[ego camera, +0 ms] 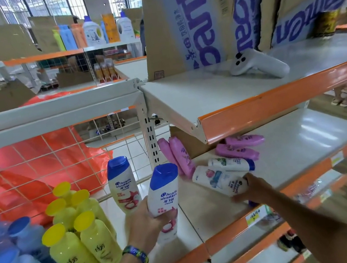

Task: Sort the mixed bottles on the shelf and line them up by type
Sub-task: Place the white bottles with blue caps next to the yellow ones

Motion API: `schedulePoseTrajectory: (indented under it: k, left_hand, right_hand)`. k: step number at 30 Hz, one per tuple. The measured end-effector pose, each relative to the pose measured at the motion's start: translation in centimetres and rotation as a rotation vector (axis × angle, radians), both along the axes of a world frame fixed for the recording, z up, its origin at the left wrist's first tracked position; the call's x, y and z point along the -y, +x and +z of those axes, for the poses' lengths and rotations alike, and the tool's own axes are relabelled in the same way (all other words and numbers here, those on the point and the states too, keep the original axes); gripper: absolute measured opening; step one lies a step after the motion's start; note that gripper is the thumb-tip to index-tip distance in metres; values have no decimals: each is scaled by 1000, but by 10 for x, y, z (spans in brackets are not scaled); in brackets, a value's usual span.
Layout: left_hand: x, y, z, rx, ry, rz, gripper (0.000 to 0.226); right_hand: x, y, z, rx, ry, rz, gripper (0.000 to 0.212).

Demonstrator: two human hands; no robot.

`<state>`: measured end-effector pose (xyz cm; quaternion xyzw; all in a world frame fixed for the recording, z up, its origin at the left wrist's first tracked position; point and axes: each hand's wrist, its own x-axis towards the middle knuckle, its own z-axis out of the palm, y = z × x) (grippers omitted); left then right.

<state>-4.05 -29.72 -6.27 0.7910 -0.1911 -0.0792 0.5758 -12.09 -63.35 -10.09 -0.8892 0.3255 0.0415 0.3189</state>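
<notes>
My left hand [145,223] grips a white shampoo bottle with a blue cap [163,193], held upright just above the shelf [206,216]. An identical white bottle [122,184] stands behind it. My right hand [251,188] closes on a lying white bottle [217,180] on the shelf's right half. Another white bottle [231,164] lies just behind that one. Two purple bottles [178,157] lean against the back, and two more purple bottles [238,147] lie flat. Yellow bottles [79,231] and pale blue bottles [12,259] stand grouped at the left.
An upper shelf [256,107] with an orange edge overhangs the bottles and carries a white handheld controller [258,64] and cardboard boxes [185,18]. A wire grid [34,165] with a red plastic bag behind it backs the left section. A person's feet show at far right.
</notes>
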Motion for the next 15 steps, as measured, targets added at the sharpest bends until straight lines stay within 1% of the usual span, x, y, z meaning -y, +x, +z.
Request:
schedulePoseTrajectory:
  k: [2,6,9,10,12,13,15]
  left_hand:
    - [4,-2,6,2,-9,-14,41]
    - [5,-2,8,9,-11,-10,47]
    - [1,-1,1,-32,-47,10,49]
    - [1,-3,1,-32,-64,21,50]
    - [-1,-6,5,-16,-91,39,54]
    - [-2,-6,7,-14,-107,43,53]
    - [-3,-8,11,-6,-118,39,44]
  right_hand:
    - [-4,-1,0,74,-3,-15,80]
    - [-7,-5,18,224,-47,0,68]
    - [-12,-2,43,468,-37,-84,62]
    - [-15,2,50,548,12,-105,59]
    - [-26,10,61,670,179,-99,56]
    - [-34,13,63,711,255,-100,55]
    - [-49,20,56,799,413,-127,52]
